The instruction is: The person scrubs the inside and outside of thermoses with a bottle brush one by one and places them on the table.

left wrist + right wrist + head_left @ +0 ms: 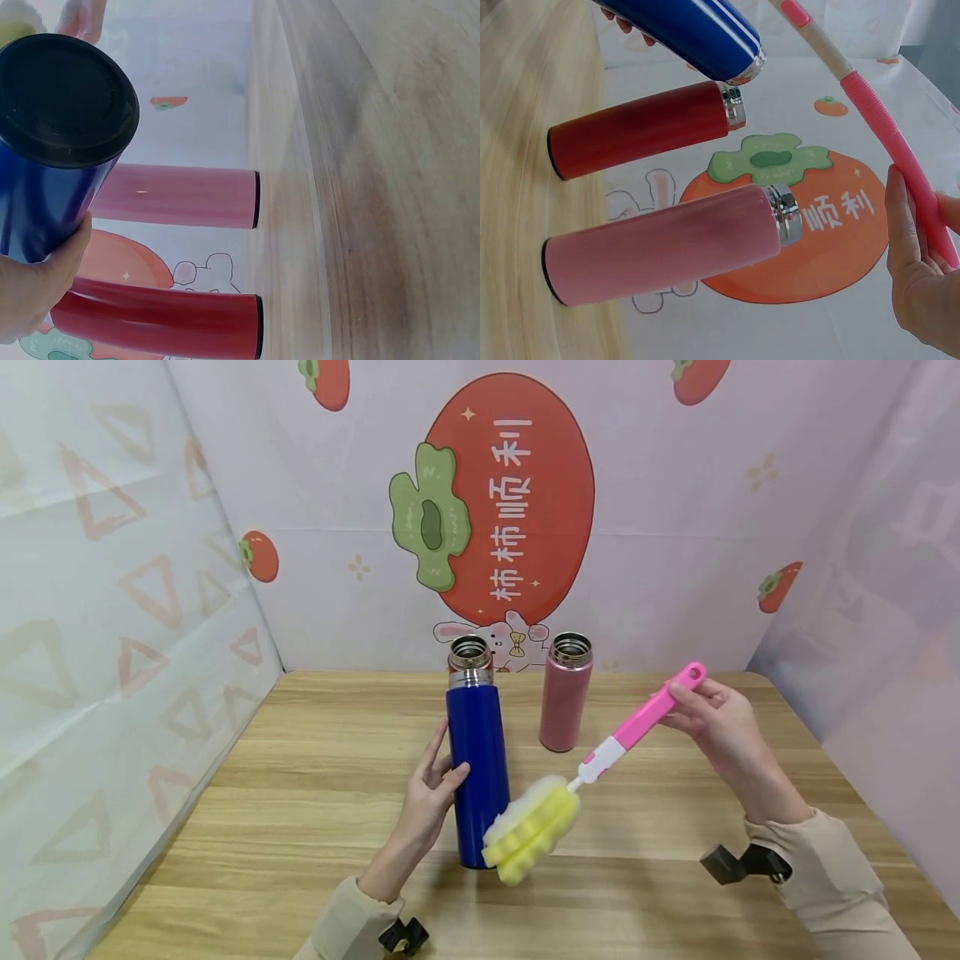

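Note:
My left hand [432,793] grips a blue thermos bottle [477,752] round its side. The bottle is held off the table, and its black base [67,101] shows in the left wrist view. With my right hand [716,727] I hold a sponge bottle brush by the end of its pink handle [648,714]. Its yellow and white sponge head [532,831] points down to the left and overlaps the foot of the blue bottle in the head view. A red thermos bottle [649,127] stands behind the blue one, mostly hidden from the head view.
A pink thermos bottle [565,702], its mouth uncovered, stands upright right of the red one. All this is over a wooden table [315,793]. Behind hangs a printed backdrop [337,468], with pale fabric walls [67,693] along the sides.

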The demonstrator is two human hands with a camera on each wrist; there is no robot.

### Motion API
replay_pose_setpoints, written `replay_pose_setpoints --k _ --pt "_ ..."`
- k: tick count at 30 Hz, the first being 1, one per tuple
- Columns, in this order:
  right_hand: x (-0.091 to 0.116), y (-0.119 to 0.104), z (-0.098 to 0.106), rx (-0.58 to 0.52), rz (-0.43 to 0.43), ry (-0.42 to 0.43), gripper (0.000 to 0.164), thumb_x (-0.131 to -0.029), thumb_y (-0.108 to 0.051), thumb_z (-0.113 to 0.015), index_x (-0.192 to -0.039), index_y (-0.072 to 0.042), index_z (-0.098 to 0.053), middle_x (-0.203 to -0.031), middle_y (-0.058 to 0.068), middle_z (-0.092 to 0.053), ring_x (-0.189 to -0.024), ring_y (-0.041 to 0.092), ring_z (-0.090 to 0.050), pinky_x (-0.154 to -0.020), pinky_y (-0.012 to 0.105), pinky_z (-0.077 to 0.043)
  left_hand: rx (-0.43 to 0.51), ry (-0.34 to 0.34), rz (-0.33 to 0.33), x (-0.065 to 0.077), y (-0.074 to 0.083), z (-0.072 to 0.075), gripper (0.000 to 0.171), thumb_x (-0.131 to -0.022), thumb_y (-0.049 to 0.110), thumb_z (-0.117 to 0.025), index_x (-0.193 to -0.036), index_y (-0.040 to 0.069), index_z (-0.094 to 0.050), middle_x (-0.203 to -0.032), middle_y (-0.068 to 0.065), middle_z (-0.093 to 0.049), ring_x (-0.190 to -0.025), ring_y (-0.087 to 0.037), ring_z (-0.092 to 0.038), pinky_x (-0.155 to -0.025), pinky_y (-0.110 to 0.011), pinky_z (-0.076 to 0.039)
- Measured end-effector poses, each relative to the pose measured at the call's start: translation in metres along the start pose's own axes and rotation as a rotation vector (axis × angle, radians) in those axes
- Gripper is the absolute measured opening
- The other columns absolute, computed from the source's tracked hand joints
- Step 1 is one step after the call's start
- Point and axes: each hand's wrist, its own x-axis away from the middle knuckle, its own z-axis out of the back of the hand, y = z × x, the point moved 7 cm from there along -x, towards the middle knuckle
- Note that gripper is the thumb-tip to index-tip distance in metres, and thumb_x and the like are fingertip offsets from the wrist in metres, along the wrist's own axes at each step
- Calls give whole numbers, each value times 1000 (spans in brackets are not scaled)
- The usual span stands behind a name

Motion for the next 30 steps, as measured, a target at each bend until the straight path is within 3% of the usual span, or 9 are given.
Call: replay_pose_setpoints --k 9,21,30 --pt "-1 0 -4 77 -1 -15 20 -90 3 -42 -93 -2 -62 -86 8 -66 -83 20 -65 -75 28 -49 -29 -17 9 1 -1 1 69 -87 8 -54 -141 29 -17 -131 -25 -36 -112 -27 -46 -87 -41 -42" --pt "-16 -19 3 -133 84 131 12 -85 4 -51 -93 5 -61 -80 16 -66 -76 21 -65 -73 28 -48 -27 -40 26 5 -4 -2 70 -87 9 -53 -143 25 -13 -134 -26 -33 -117 -30 -42 -90 -42 -40" --pt "-25 -35 6 -176 162 202 11 -82 3 -56 -91 9 -58 -80 15 -63 -77 23 -65 -72 31 -49 37 -40 51 6 -6 -3 67 -88 5 -49 -142 27 -15 -134 -26 -32 -112 -24 -47 -89 -40 -41"
